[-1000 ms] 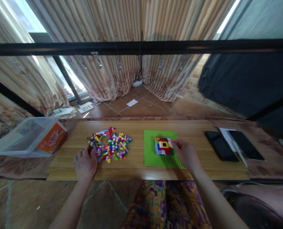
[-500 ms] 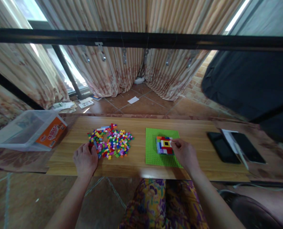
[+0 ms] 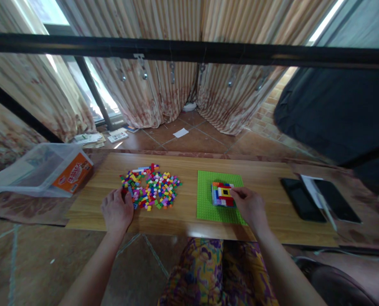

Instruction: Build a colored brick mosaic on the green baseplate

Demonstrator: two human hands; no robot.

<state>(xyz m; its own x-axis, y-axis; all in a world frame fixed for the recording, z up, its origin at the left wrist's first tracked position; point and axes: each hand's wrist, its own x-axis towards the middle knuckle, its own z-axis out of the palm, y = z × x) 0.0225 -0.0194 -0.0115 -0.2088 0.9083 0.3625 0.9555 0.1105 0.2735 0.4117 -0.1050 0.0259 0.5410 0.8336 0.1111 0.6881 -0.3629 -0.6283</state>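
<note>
Loose building bricks [image 3: 163, 189] in many colours lie in a pile on the left half of the wooden board. My left hand [image 3: 117, 211] rests at the pile's near left edge, thumb apart from its bent fingers, fingertips beside a few red and dark bricks. On the green baseplate [image 3: 204, 204] stands a low, squarish brick build [image 3: 223, 195], red, white and blue with a yellow square around a dark centre. My right hand [image 3: 251, 208] pinches at the right side of this build, on a building brick largely hidden by the fingertips.
A clear plastic bin [image 3: 45, 165] with an orange label stands at the left. Two dark phones [image 3: 302, 199], a white paper and a pen-like stick [image 3: 328, 212] lie at the right. A black bar [image 3: 189, 51] crosses above the board, before the curtains [image 3: 166, 93].
The whole view has shifted slightly. My right fingertips stay at the build's right edge, now covering a pale spot seen before. My left hand stays by the pile.
</note>
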